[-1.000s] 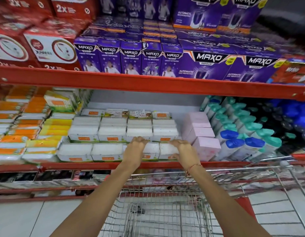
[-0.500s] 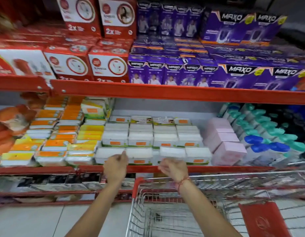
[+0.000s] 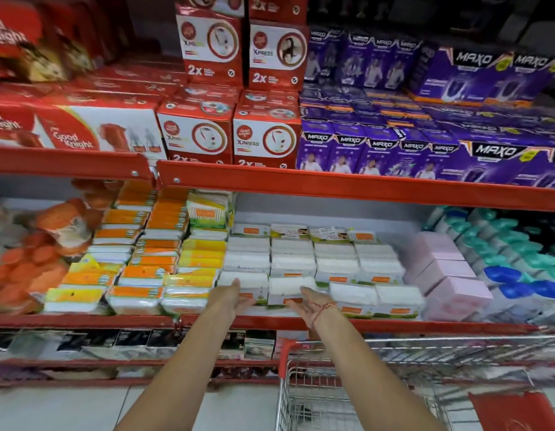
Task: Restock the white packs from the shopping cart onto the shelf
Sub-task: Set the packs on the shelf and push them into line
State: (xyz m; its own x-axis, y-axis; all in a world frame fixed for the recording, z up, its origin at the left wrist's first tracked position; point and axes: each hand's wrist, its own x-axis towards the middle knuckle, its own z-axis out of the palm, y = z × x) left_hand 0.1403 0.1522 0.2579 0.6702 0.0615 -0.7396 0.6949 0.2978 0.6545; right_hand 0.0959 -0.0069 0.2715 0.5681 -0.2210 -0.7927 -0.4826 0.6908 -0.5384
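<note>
Hands: left hand [image 3: 231, 298], right hand [image 3: 307, 301] empty | soft rectangular white packs [image 3: 245, 284]

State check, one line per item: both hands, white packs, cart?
left hand: open, palm inward, empty, at front-row packs
right hand: open, empty, red thread at wrist
white packs: stacked in rows on shelf
shopping cart: parked below shelf; visible part empty

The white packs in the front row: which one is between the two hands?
The second white pack from the left. The left hand is at its left side, the right hand at its right; the other packs lie outside.
</note>
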